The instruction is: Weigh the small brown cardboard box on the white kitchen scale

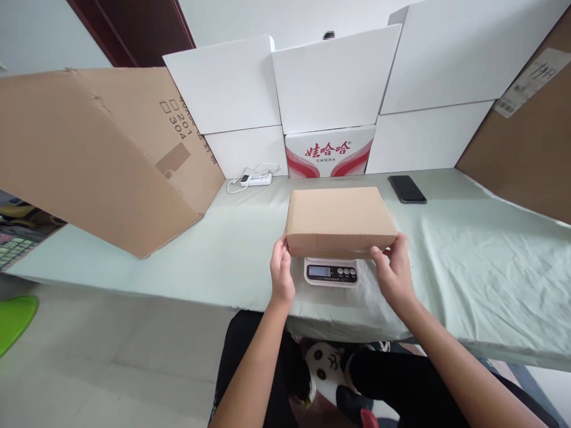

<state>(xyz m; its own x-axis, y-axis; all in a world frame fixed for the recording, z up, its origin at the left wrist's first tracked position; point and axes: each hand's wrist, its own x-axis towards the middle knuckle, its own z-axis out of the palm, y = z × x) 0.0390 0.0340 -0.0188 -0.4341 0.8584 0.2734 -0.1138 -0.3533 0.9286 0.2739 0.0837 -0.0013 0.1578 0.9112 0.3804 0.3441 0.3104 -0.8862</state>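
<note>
Clock directions are taken from the flat brown cardboard box (pixel 339 212) at the middle of the table. Farthest left, between eight and nine o'clock, a bright green plastic piece (pixel 16 321) shows above the tiled floor (pixel 129 351). Between nine and ten leans a large cardboard carton (pixel 120 172), printed with "201" and "304". At ten o'clock a white corded device (pixel 257 179) lies with its cable looped beside it.

Between seven and eight, the left hand (pixel 282 270) grips the flat box's near left corner, fingers close together along that side; their tips are partly hidden. The box is level, directly over the digital scale (pixel 331 272), whose display and buttons jut out at six o'clock; whether it touches the weighing platform cannot be told. At twelve stands a white carton with red Wahaha purified-water lettering (pixel 328 151).

Between four and five, the right hand (pixel 395 267) pinches the near right corner, thumb against the front face, fingers bent around the side. Between two and three a black smartphone (pixel 407 189) lies on the pale green tablecloth (pixel 482 261). At two o'clock, farthest right, rises another large brown carton (pixel 535 142) bearing a white label (pixel 533 80).
</note>
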